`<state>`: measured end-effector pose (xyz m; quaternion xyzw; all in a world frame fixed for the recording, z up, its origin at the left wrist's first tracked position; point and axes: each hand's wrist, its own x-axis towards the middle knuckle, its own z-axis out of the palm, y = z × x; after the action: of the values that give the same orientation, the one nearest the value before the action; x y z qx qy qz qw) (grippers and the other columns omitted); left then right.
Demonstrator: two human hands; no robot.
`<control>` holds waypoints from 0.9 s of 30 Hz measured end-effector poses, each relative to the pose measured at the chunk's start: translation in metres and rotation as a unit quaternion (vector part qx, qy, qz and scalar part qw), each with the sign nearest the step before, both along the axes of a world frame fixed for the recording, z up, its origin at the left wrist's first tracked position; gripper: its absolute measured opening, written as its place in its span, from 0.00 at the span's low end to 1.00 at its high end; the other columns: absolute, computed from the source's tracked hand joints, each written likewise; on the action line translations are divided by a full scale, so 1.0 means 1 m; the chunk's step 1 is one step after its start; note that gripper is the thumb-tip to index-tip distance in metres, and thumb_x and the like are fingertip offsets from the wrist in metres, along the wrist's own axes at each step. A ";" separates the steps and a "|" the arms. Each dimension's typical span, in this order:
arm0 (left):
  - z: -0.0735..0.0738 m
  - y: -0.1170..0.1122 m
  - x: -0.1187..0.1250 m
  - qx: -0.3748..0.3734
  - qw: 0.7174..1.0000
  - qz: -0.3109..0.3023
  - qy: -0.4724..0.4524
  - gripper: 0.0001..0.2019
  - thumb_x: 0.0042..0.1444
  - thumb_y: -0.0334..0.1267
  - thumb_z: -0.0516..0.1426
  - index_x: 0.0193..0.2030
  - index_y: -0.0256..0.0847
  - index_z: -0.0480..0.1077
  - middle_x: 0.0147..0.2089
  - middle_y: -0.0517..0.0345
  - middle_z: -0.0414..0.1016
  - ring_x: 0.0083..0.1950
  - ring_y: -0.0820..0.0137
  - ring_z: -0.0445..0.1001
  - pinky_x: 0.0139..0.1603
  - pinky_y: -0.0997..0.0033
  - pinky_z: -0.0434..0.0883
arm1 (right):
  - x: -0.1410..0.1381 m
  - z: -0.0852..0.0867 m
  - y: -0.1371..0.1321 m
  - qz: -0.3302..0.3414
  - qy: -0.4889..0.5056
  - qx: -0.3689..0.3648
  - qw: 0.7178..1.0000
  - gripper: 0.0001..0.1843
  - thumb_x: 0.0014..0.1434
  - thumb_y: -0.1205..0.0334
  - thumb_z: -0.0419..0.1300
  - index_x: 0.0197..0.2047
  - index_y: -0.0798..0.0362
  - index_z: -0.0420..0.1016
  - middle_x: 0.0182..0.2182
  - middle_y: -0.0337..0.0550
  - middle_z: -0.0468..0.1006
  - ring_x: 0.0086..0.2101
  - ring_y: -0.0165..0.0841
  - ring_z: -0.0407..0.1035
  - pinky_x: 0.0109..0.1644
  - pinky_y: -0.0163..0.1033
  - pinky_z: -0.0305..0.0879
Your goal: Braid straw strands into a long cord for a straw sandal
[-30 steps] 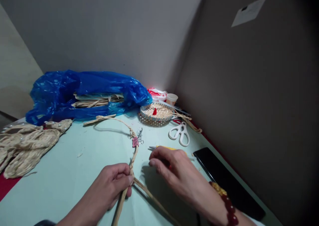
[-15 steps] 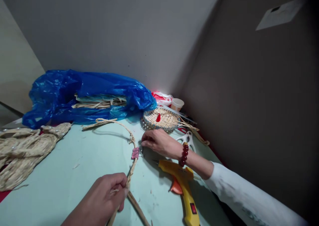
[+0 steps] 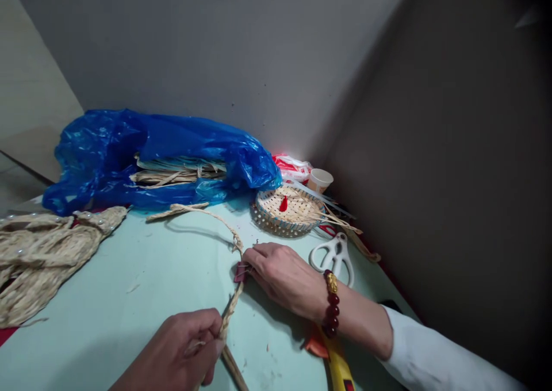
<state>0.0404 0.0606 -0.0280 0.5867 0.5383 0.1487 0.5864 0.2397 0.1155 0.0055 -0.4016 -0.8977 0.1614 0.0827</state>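
A braided straw cord (image 3: 231, 307) curves across the pale green table (image 3: 129, 316). My left hand (image 3: 183, 353) is closed round the cord's near end at the bottom of the view. My right hand (image 3: 282, 276), with a dark red bead bracelet on the wrist, pinches a small pink binder clip (image 3: 240, 272) that sits on the cord farther up. The cord's far end (image 3: 181, 210) lies loose near a blue bag.
A blue plastic bag (image 3: 159, 155) holding straw strips lies at the back. A woven straw bundle (image 3: 38, 253) lies at the left. A small woven basket (image 3: 287, 210), a paper cup (image 3: 319, 179), white scissors (image 3: 334, 253) and a yellow glue gun (image 3: 338, 365) sit at the right.
My right hand left the glue gun, reached forward to the binder clip and closed on it. My left hand kept its hold on the cord. The view shifted slightly.
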 end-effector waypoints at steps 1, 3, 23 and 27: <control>-0.001 0.000 0.000 0.002 1.000 0.001 0.000 0.13 0.48 0.47 0.53 0.20 0.44 0.58 0.16 0.65 0.62 0.22 0.70 0.61 0.26 0.72 0.56 | 0.000 -0.002 0.000 0.004 -0.004 0.014 1.000 0.09 0.64 0.70 0.50 0.43 0.56 0.71 0.34 0.46 0.73 0.36 0.33 0.67 0.40 0.35 0.60; -0.003 -0.001 0.000 0.003 1.000 0.006 0.002 0.13 0.48 0.47 0.53 0.20 0.44 0.58 0.16 0.64 0.62 0.22 0.70 0.61 0.26 0.71 0.56 | 0.000 -0.003 0.002 0.011 -0.006 0.030 0.999 0.11 0.65 0.71 0.49 0.43 0.56 0.71 0.33 0.46 0.72 0.35 0.33 0.66 0.39 0.34 0.60; 0.006 0.015 -0.009 -0.127 0.980 0.084 -0.128 0.17 0.46 0.50 0.60 0.22 0.41 0.60 0.15 0.69 0.63 0.12 0.87 0.42 0.14 0.77 0.35 | 0.000 -0.013 0.002 -0.013 0.054 0.029 0.998 0.12 0.62 0.72 0.52 0.49 0.58 0.66 0.42 0.50 0.69 0.42 0.35 0.65 0.48 0.38 0.64; 0.005 0.018 -0.013 -0.171 0.961 0.098 -0.193 0.19 0.46 0.53 0.62 0.26 0.40 0.62 0.16 0.70 0.63 0.12 0.88 0.37 0.14 0.78 0.34 | -0.003 -0.016 0.005 -0.004 0.035 0.102 0.994 0.09 0.63 0.68 0.53 0.46 0.60 0.66 0.40 0.50 0.68 0.39 0.36 0.62 0.43 0.39 0.63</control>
<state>0.0273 0.0784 -0.0231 0.3828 0.4872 0.2213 0.7531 0.2369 0.1205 -0.0102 -0.3887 -0.9044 0.0827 0.1550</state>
